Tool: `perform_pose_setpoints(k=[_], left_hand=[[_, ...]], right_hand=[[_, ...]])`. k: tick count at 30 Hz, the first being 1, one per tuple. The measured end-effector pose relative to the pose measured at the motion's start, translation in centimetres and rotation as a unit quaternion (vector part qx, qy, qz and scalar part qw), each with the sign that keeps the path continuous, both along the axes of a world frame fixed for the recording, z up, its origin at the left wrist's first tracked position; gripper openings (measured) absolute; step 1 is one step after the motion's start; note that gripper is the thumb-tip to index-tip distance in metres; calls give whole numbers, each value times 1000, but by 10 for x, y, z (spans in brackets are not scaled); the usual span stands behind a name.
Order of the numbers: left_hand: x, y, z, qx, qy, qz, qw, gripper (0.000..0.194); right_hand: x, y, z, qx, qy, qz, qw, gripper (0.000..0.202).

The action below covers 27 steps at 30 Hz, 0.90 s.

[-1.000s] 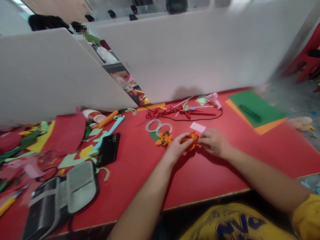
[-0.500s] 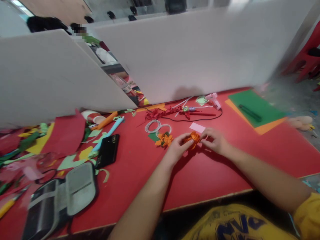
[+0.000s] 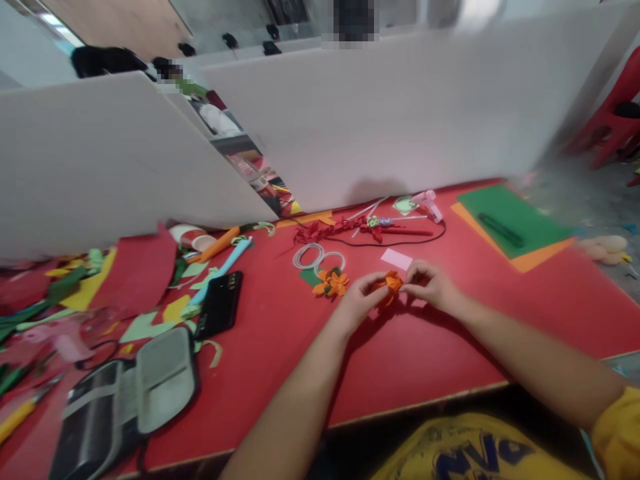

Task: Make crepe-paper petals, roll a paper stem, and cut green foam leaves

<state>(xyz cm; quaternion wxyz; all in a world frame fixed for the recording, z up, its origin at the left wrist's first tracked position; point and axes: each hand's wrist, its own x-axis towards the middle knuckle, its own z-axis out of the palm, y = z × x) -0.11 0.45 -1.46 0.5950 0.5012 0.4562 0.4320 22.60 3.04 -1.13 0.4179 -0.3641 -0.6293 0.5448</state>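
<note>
Between my hands, just above the red table (image 3: pixel 295 373), is a small orange flower (image 3: pixel 394 283), with petals that look like paper or felt. My left hand (image 3: pixel 363 297) is closed around its left side, thumb in front. From the other side my right hand (image 3: pixel 431 287) pinches at the flower's right edge; its fingertips partly cover the spot. Left of my left hand lie more orange flowers (image 3: pixel 332 284) with dark green middles, beside a green piece (image 3: pixel 309 276). Just beyond my hands is a pale pink card (image 3: pixel 397 259).
White rings (image 3: pixel 308 256) lie behind the loose flowers. A pink glue gun (image 3: pixel 430 205) and a red-wrapped stick (image 3: pixel 405 233) rest by the white partition (image 3: pixel 425 120). On the right are green sheets (image 3: pixel 530 207); leftward, a black phone (image 3: pixel 220 303), an open case (image 3: pixel 167 380) and scraps.
The orange flower has turned slightly in my fingers, and my right hand's fingers have shifted at its edge. The whole view has moved a little with my head.
</note>
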Motion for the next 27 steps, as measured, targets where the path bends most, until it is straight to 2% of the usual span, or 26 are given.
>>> perform_pose_setpoints(k=[6, 11, 14, 19, 27], left_hand=[[5, -2, 6, -87, -87, 54, 991, 58], [9, -4, 15, -74, -107, 47, 990, 52], [11, -6, 17, -77, -106, 47, 990, 49], [15, -6, 15, -102, -128, 73, 984, 56], [18, -6, 15, -124, -143, 44, 981, 60]], right_hand=[[-3, 7, -10, -78, 86, -23, 993, 43], [-4, 7, -12, -96, 124, -49, 986, 42], [-6, 2, -10, -138, 138, -21, 981, 40], [-8, -6, -9, -214, 146, 57, 964, 38], [-8, -6, -7, -232, 154, 81, 957, 46]])
